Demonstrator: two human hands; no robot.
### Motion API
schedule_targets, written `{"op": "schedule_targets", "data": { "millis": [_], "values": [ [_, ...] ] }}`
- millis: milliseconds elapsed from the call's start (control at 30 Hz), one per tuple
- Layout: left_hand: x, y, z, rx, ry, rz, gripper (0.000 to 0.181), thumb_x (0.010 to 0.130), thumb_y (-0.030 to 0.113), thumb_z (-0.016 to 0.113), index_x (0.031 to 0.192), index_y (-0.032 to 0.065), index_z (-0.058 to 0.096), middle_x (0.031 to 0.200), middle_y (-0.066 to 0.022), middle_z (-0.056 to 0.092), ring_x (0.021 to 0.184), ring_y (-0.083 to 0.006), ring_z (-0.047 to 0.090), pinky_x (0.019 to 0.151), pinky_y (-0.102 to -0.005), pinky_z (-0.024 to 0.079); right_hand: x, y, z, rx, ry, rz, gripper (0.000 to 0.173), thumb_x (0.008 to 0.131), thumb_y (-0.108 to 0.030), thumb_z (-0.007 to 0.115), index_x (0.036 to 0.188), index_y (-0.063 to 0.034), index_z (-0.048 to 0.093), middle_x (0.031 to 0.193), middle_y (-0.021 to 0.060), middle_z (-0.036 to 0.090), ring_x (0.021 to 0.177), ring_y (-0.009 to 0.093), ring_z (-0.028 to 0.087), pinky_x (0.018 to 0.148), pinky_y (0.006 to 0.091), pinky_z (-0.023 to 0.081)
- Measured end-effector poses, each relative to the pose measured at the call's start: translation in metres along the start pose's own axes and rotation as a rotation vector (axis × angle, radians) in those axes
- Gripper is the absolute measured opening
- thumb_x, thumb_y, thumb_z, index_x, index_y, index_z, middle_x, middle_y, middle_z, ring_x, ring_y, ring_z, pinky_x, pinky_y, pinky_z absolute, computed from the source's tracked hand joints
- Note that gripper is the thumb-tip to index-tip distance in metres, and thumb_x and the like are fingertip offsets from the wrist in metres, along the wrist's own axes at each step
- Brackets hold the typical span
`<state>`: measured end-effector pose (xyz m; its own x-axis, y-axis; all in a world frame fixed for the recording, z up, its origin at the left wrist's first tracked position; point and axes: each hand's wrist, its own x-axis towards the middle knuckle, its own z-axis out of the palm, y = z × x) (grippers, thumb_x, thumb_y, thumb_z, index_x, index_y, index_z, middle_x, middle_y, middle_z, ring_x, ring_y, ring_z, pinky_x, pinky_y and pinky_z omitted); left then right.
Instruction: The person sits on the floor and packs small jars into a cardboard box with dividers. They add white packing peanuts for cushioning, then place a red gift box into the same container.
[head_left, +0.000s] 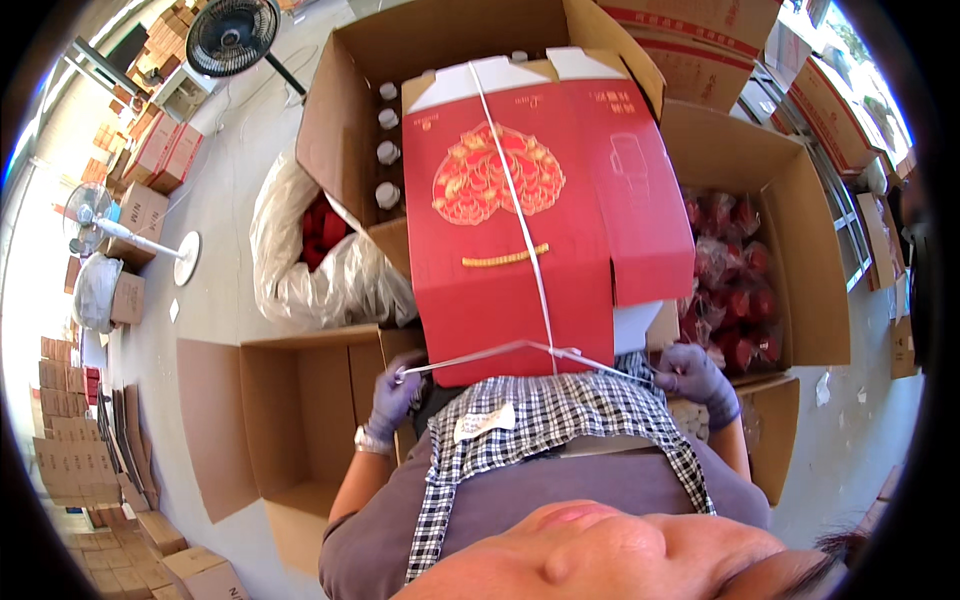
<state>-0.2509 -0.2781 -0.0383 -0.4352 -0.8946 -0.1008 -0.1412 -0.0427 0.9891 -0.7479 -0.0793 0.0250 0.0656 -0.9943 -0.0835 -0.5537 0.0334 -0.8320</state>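
A stack of flattened red gift cartons (480, 300) with gold print lies in front of my body. A white tie string (512, 172) runs lengthwise over the top sheet, crossing near a short yellow cord handle (506, 256). At the near edge the string meets in a knot or loop (559, 352). My left hand (394, 394), in a purple glove, grips one end, drawn out to the left. The other end is pulled out to the right in my gloved right hand (696, 382). Both ends look taut. The stack's underside is hidden.
Behind the stack, an open carton holds white-capped bottles (387, 154). Red plastic-wrapped items (731, 300) fill a carton at right. An open cardboard box (300, 412) and a plastic bag with red contents (300, 277) stand at left. Beyond are a white fan (150, 236) and a black fan (232, 37).
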Motion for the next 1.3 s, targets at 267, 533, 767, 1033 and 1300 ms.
{"op": "schedule_targets", "data": {
  "millis": [267,533,767,1033,1300],
  "values": [
    [-0.006,0.068,0.035,-0.346,0.104,0.058,0.037,0.102,0.027,0.052,0.115,-0.0068,0.061,0.107,-0.0132,0.068,0.085,-0.0146,0.066,0.078,-0.0285,0.054,0.085,-0.157,0.048,0.576,-0.457,-0.580,0.051,0.097,-0.051,0.056,0.079,-0.0042,0.056,0.067,0.0004,0.052,0.060,0.010,0.048,0.056,0.0254,0.038],
    [0.005,0.116,0.114,0.119,-0.288,0.016,0.045,0.093,0.020,0.067,0.129,-0.0033,0.053,0.081,0.0001,0.061,0.058,-0.0023,0.048,0.055,-0.0185,0.045,0.145,-0.293,0.079,0.040,-0.358,-0.667,0.042,0.092,-0.043,0.063,0.102,-0.0018,0.066,0.086,0.0082,0.067,0.084,0.016,0.066,0.078,0.0308,0.053],
    [0.056,0.136,0.175,1.299,-0.177,0.408,0.059,0.082,0.061,0.065,0.078,0.0021,0.071,0.067,-0.0144,0.069,0.070,-0.0312,0.071,0.064,-0.0447,0.055,0.176,-0.172,0.069,0.189,-0.067,-0.403,0.041,0.089,-0.036,0.067,0.117,-0.0070,0.065,0.109,0.0115,0.068,0.103,0.024,0.064,0.093,0.0356,0.050],
    [0.011,0.085,0.068,1.175,-0.118,0.167,0.035,0.081,0.041,0.065,0.083,0.0072,0.072,0.080,-0.0195,0.069,0.077,-0.0365,0.068,0.074,-0.0451,0.054,0.177,-0.086,0.039,-0.920,0.752,-0.358,0.064,0.087,-0.056,0.062,0.134,-0.0128,0.055,0.142,0.0144,0.048,0.136,0.036,0.038,0.113,0.0546,0.025],
    [-0.020,-0.021,0.033,0.476,0.179,-0.214,0.059,0.075,0.028,0.066,0.122,-0.0046,0.050,0.113,-0.0227,0.066,0.103,-0.0337,0.065,0.089,-0.0407,0.050,0.156,-0.084,0.063,-0.962,0.733,-0.315,0.066,0.085,-0.055,0.064,0.136,-0.0152,0.053,0.144,0.0109,0.046,0.138,0.032,0.037,0.114,0.0546,0.023]
  ]
}}
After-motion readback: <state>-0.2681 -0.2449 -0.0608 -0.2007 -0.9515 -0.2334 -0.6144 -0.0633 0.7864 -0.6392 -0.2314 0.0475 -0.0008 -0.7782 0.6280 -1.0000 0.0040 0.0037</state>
